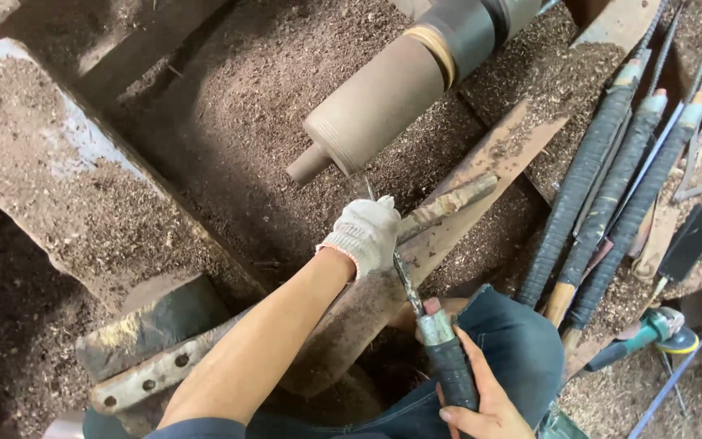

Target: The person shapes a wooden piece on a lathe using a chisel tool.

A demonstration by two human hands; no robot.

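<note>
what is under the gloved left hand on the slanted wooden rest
The white knitted glove on the left hand presses the thin metal tool shaft onto the sawdust-covered wooden rest; the contact spot is hidden.

Overall light: soft daylight is filling the scene, moderately bright, with no hard glare.
Brightest areas: the white glove on the left hand point(365, 233) and the pale patch on the slanted beam point(83, 138) are looking nearly washed out.
Shadows: the upper left corner and the bottom left floor are staying dark; the wooden cylinder point(375, 106) is casting a soft shadow on the sawdust below it.
Sharpness: the centre is appearing clear; the cylinder surface is looking smooth, perhaps motion-blurred.
Edges: the wide lens is bending and stretching lines near the borders.
</note>
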